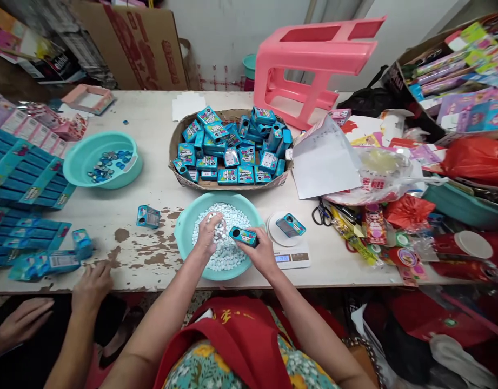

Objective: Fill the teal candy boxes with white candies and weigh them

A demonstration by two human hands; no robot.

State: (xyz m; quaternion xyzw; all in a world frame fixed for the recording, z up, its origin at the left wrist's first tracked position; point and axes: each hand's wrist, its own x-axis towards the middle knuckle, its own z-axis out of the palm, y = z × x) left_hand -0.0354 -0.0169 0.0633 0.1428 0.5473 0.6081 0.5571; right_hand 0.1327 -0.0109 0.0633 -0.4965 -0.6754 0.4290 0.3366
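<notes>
A turquoise bowl (183, 237) full of small white candies (228, 254) stands in front of me. Over its left half, my left hand (209, 233) is closed around some of these candies. My right hand (261, 249) grips a small blue candy box (243, 236) above the bowl's right side; a dark round hole shows in the box's end. Just to the right, another blue box (291, 225) rests on the round plate of a white digital scale (295, 258), whose display is lit. Behind the bowl, a cut-down cardboard box (232, 186) holds many similar blue boxes (228, 146).
One blue box (148, 216) lies left of the bowl. A second turquoise bowl (103, 181) holds shiny blue pieces. Beside stacked blue packs (25, 167) is a co-worker's hand (92, 281). A pink stool (269, 81), scissors (322, 213) and packaging crowd the right.
</notes>
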